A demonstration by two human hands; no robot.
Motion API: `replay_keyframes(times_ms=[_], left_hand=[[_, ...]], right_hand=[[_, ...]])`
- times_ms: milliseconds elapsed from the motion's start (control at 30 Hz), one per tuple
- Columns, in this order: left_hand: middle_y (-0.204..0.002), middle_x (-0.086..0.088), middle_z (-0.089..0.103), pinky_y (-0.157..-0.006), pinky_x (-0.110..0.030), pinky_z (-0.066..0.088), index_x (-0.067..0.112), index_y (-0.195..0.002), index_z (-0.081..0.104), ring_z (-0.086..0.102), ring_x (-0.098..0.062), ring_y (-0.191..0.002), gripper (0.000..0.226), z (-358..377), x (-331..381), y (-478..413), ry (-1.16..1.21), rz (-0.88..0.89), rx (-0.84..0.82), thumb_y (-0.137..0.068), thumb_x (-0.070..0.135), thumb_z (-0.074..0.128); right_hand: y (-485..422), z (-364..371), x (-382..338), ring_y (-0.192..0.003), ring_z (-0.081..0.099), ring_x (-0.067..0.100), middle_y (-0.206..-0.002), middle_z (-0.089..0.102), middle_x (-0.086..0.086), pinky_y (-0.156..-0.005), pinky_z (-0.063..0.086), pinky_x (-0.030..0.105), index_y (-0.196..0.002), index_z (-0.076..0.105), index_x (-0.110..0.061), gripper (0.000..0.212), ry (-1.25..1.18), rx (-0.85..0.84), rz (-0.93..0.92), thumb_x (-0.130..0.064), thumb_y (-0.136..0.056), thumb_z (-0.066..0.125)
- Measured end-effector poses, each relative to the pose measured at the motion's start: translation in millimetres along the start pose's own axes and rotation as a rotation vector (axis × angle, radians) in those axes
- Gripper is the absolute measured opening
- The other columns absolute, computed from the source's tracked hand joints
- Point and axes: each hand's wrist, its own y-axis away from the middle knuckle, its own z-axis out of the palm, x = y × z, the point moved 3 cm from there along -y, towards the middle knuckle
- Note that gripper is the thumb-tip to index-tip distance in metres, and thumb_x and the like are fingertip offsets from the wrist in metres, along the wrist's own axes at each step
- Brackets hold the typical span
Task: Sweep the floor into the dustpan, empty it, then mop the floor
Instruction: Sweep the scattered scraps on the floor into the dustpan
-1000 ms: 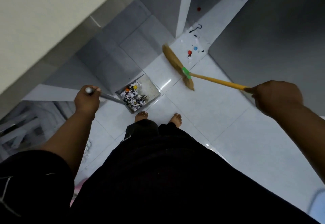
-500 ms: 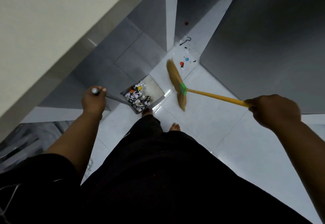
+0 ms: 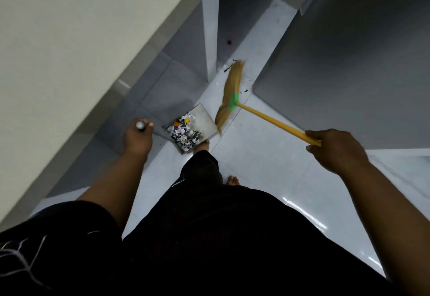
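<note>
- Your left hand (image 3: 137,141) is curled tight round the top of the dustpan's thin metal rod. The rod's rounded silver tip (image 3: 140,125) pokes out above your knuckles.
- Your right hand (image 3: 335,149) has its fingers closed round the near end of the broom's stick.
- There is one broom (image 3: 272,121). It has a smooth round yellow stick, a bright green collar (image 3: 233,102) and a flat fan of straw-coloured bristles (image 3: 229,91), blurred at the far tip.
- The near end of the bristles sits just beside the dustpan's right corner.
- There is one dustpan (image 3: 204,121), a flat square tray of dull grey metal with low walls. It lies left of the broom and just beyond your farther foot. You cannot tell whether it touches the tiles.
- Its near half holds a heap of torn paper scraps (image 3: 182,136), white and black. Two small round bits lie at the far edge of the heap, one orange (image 3: 177,122) and one yellow (image 3: 186,120).
- The floor (image 3: 267,167) is glossy white square tiles with thin joints.
- Two black shreds lie loose on the floor, one at the far tip of the bristles (image 3: 229,67) and a smaller one to their right (image 3: 245,91). One red speck (image 3: 229,42) lies farther off.
- Your two bare feet (image 3: 233,180) show below dark clothing.
- A smooth beige wall (image 3: 81,39) runs along the left. A matte grey panel (image 3: 349,63) stands on the right.
</note>
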Motion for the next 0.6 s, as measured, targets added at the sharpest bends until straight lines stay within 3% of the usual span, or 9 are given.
replay_keyframes(times_ms=[100,233,367,600], left_hand=[[-0.102,-0.025,0.065,-0.085,-0.051,0.052,0.023,-0.087,0.059,0.063,-0.042,-0.098,0.008,10,20,-27,-0.064,-0.003,-0.030,-0.088,0.021,0.067],[-0.090,-0.007,0.067,-0.077,-0.026,0.044,0.019,-0.086,0.064,0.064,-0.029,-0.093,0.008,23,53,-57,-0.223,0.094,-0.087,-0.087,0.026,0.068],[-0.105,-0.013,0.067,-0.084,-0.030,0.043,0.010,-0.099,0.066,0.060,-0.029,-0.100,0.018,39,78,-86,-0.309,0.098,-0.181,-0.091,0.026,0.064],[-0.104,-0.015,0.066,-0.077,-0.025,0.037,0.008,-0.098,0.063,0.058,-0.028,-0.097,0.016,70,110,-108,-0.394,0.136,-0.243,-0.093,0.022,0.063]], right_hand=[[-13,-11,-25,-0.087,0.057,0.022,-0.111,0.064,0.002,-0.067,0.042,0.029,-0.132,0.053,-0.040,0.043,0.056,-0.014,0.025,-0.030,-0.090,0.059],[-34,-33,-46,-0.075,0.047,0.016,-0.107,0.064,-0.001,-0.062,0.039,0.028,-0.132,0.053,-0.041,0.042,0.105,-0.003,0.076,-0.031,-0.092,0.056],[-45,-47,-61,-0.074,0.045,0.015,-0.106,0.064,-0.001,-0.062,0.037,0.028,-0.131,0.054,-0.041,0.040,0.060,0.043,0.110,-0.032,-0.093,0.055],[-67,-56,-74,-0.091,0.059,0.025,-0.112,0.065,0.002,-0.069,0.044,0.030,-0.135,0.052,-0.037,0.041,-0.092,0.053,0.161,-0.029,-0.095,0.053]])
